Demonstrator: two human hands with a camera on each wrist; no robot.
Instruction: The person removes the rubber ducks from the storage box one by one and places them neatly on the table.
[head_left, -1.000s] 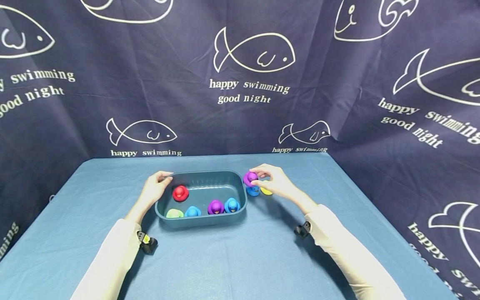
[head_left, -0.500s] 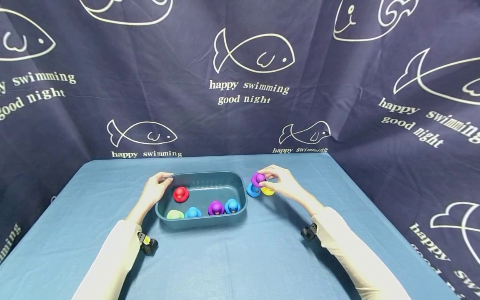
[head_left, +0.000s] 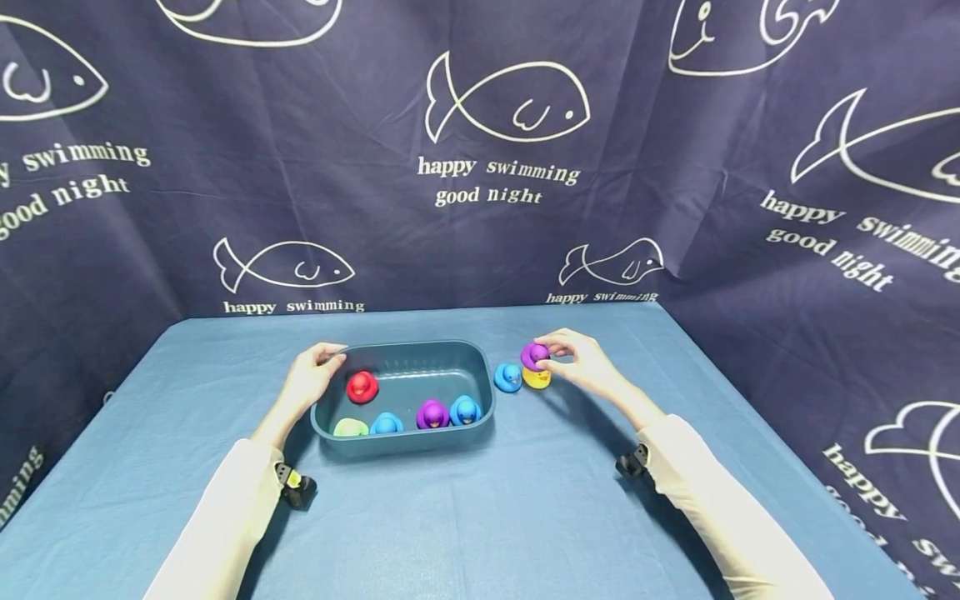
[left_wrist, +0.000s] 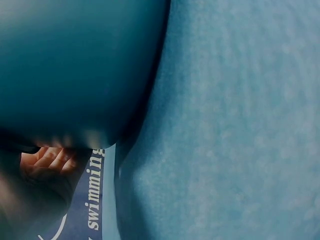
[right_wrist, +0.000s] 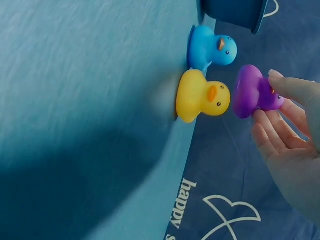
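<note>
My right hand (head_left: 579, 360) pinches a purple rubber duck (right_wrist: 254, 92) between thumb and fingers. The duck is held up over a yellow rubber duck (right_wrist: 197, 97), which stands on the table beside a blue rubber duck (right_wrist: 207, 48). At the far left corner of a dark teal bin (head_left: 405, 444), my left hand (head_left: 309, 373) grips the rim with thumb and fingers. In the left wrist view the bin's outer wall (left_wrist: 75, 70) covers much of that hand.
Inside the bin are a red duck (head_left: 362, 387), a pale green duck (head_left: 350, 427), two blue ducks and a purple duck (head_left: 432, 414). Blue cloth (head_left: 450, 525) covers the table. Dark fabric (head_left: 480, 250) printed with fish hangs behind and at the sides.
My right hand has carried the purple duck to the right, from above the blue duck beside the bin to above the yellow one. My left hand stays on the bin's rim.
</note>
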